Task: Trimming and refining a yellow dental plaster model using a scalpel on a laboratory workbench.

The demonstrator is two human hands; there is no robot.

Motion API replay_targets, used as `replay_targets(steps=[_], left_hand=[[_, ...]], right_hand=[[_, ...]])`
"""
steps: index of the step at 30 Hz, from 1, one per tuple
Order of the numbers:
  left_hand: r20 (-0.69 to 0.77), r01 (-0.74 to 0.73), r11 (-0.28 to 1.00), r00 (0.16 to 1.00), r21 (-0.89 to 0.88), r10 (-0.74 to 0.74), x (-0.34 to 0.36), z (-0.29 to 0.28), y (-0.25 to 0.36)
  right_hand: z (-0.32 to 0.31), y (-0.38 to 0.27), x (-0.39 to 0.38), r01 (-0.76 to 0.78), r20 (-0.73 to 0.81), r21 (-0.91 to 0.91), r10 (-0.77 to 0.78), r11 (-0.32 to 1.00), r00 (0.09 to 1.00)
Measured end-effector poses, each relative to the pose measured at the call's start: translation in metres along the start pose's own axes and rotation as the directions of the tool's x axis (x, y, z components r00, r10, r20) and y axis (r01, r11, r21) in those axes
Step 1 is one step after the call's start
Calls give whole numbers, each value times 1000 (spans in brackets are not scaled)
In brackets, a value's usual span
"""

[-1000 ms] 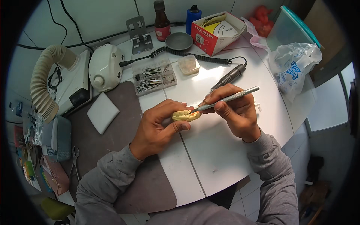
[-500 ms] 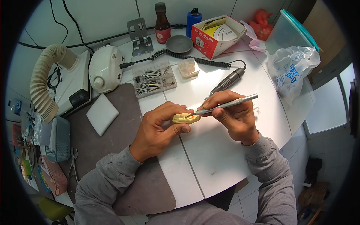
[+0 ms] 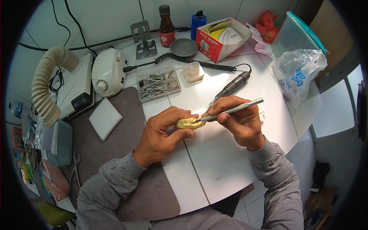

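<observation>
My left hand [image 3: 163,132] grips a small yellowish dental cast [image 3: 188,123] between thumb and fingers, just above the white tabletop [image 3: 214,161]. My right hand [image 3: 239,120] holds a slim metal hand tool [image 3: 234,110] like a pen. The tool's tip touches the cast's right end. Both forearms wear grey sleeves and come in from the lower edge.
Behind the hands lie a corded rotary handpiece [image 3: 232,86], a clear box of burs [image 3: 157,84], a small clear tub [image 3: 193,71], a white motor unit [image 3: 108,72] and a white block [image 3: 104,118]. A suction hose [image 3: 46,88], mask box [image 3: 222,38], bottles and plastic bag [image 3: 299,74] ring the table.
Both hands stay together on the cast; the metal tool's angle has shifted slightly, its rear end dropping a little.
</observation>
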State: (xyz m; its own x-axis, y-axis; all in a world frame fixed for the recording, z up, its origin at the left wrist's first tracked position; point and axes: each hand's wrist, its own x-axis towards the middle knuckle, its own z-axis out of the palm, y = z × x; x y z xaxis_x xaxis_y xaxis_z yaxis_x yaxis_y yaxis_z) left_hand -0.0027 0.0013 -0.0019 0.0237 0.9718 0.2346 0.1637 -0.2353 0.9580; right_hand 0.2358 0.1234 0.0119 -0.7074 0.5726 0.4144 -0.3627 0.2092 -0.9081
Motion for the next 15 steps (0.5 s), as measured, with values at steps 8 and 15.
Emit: replay_targets(steps=[8, 15], left_hand=[[-11, 15, 1000, 1000, -27, -15, -1, 1, -1], [67, 40, 999, 997, 4, -41, -1, -5, 0]], right_hand=[[3, 0, 0, -28, -41, 60, 31, 998, 999], [-1, 0, 1, -1, 7, -2, 1, 1000, 1000]])
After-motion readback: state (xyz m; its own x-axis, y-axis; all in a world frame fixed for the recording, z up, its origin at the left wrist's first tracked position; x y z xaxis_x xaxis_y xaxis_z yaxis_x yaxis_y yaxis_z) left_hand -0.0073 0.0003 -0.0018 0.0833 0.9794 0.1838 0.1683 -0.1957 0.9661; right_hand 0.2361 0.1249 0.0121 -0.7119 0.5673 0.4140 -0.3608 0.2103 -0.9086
